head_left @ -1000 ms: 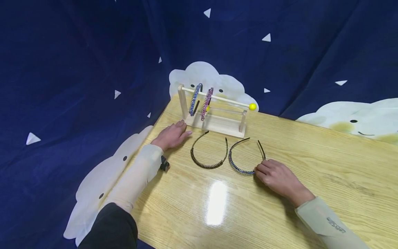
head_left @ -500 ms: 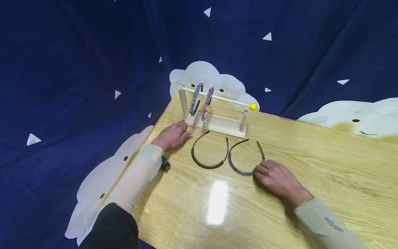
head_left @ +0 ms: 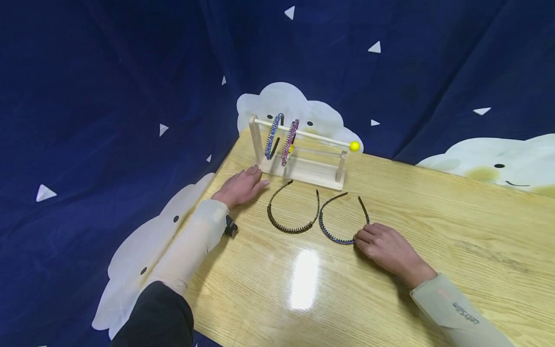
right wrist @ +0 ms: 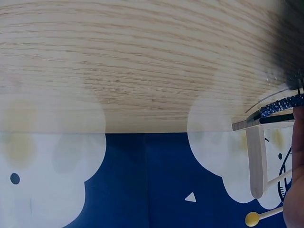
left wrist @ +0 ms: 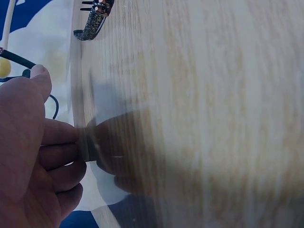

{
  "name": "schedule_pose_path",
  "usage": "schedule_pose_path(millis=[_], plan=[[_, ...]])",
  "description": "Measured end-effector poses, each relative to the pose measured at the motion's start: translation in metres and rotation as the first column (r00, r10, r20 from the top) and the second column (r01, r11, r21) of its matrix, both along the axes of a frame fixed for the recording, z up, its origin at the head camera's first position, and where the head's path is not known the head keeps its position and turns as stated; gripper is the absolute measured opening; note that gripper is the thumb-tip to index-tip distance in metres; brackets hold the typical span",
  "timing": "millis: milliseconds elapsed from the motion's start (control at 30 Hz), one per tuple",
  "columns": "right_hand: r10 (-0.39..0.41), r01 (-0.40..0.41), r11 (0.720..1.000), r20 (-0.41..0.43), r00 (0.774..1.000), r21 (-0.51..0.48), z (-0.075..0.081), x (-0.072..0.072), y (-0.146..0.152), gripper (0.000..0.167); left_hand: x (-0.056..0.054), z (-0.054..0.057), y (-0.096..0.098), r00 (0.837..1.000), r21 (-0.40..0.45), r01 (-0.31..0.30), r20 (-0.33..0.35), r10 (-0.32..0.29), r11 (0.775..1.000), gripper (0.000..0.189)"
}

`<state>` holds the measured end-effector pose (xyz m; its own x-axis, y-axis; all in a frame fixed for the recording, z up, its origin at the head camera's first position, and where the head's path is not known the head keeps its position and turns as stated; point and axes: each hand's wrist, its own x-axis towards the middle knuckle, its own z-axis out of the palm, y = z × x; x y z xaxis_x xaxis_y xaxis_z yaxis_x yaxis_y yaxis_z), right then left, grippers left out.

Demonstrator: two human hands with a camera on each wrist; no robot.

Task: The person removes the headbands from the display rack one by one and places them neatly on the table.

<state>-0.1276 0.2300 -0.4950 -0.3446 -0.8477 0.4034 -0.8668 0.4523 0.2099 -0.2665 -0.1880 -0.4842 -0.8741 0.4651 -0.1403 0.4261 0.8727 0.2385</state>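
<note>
My right hand point(head_left: 388, 248) pinches a dark blue toothed headband point(head_left: 342, 241) by its right side, and the band lies close over the table with its ends pointing away. The glittery blue part of that headband point(right wrist: 282, 104) shows at the right edge of the right wrist view. To its left lies a dark brown toothed headband point(head_left: 291, 231). My left hand point(head_left: 241, 188) rests with relaxed fingers against the front left corner of a wooden rack point(head_left: 321, 174). On the rack's upper rod hang a blue headband point(head_left: 271, 137) and a pink one point(head_left: 289, 142).
A yellow ball point(head_left: 354, 146) caps the right end of the upper rod, and a second rod runs lower behind it. Dark blue cloth point(head_left: 329, 53) with white clouds and triangles stands behind and left of the wooden table point(head_left: 455, 231).
The view has tilted very slightly. Both hands keep their places, the right one still on the dark blue headband, which has shifted a touch left.
</note>
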Motion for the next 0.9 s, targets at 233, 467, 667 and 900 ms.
schedule_pose_path(millis=[233, 467, 667, 900], plan=[[-0.009, 0.009, 1.0, -0.004, 1.0, 0.011, -0.0008, 0.0004, 0.0007, 0.024, 0.001, 0.0008, -0.0001, 1.0, 0.0, -0.006, 0.004, 0.006, 1.0, 0.069], [-0.025, 0.025, 0.999, 0.001, 1.0, 0.037, 0.0004, 0.0025, 0.003, 0.032, 0.0018, 0.0009, -0.0001, 1.0, 0.001, -0.009, -0.003, 0.009, 1.0, 0.07], [-0.047, 0.046, 0.997, 0.016, 0.999, 0.057, 0.0027, 0.0039, 0.0041, 0.039, 0.0025, 0.0022, 0.0, 1.0, 0.008, -0.023, 0.01, 0.022, 1.0, 0.072], [-0.061, 0.058, 0.996, 0.04, 0.997, 0.061, 0.0078, 0.0042, 0.0025, 0.039, 0.0026, 0.0036, 0.0006, 1.0, 0.01, -0.017, 0.015, 0.017, 1.0, 0.072]])
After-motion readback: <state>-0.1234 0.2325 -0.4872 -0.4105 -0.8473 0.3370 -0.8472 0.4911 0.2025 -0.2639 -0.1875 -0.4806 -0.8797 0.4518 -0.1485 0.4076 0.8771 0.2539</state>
